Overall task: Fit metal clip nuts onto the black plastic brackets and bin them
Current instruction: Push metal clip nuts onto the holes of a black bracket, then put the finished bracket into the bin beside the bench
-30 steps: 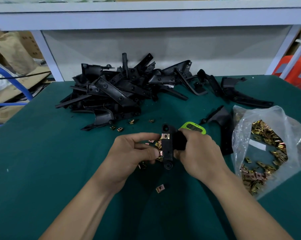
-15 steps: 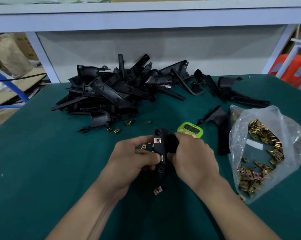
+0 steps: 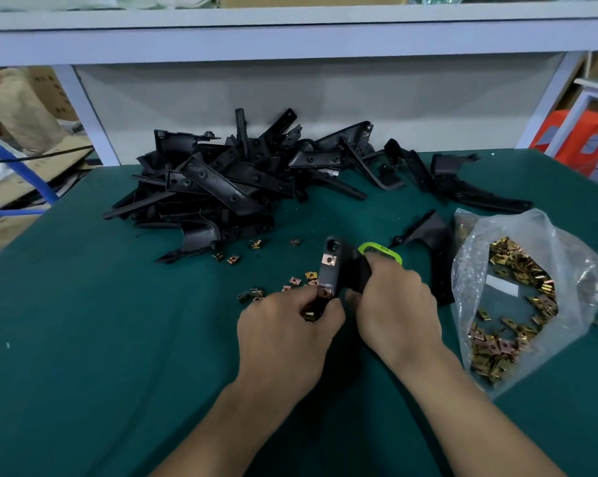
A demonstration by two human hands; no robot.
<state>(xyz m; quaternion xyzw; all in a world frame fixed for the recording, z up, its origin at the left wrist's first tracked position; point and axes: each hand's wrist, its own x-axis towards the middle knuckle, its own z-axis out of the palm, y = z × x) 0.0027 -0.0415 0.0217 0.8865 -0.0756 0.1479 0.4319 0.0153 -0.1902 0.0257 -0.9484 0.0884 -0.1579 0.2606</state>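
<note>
A black bracket [image 3: 339, 270] stands nearly upright just above the counter [image 3: 84, 339], held between both hands. The right hand [image 3: 397, 311] has its fingers clamped round the bracket's right side. One fitted clip nut [image 3: 329, 259] sits near the bracket's top. The left hand [image 3: 284, 332] has its fingers closed, pinching a second clip nut [image 3: 325, 291] at the bracket's lower left edge. Loose clip nuts [image 3: 301, 280] lie just left of the bracket. The bracket pile [image 3: 222, 187] lies beyond it to the left. A green timer [image 3: 382, 251] shows just behind the bracket, and a clear bag of nuts [image 3: 517, 294] lies to its right.
</note>
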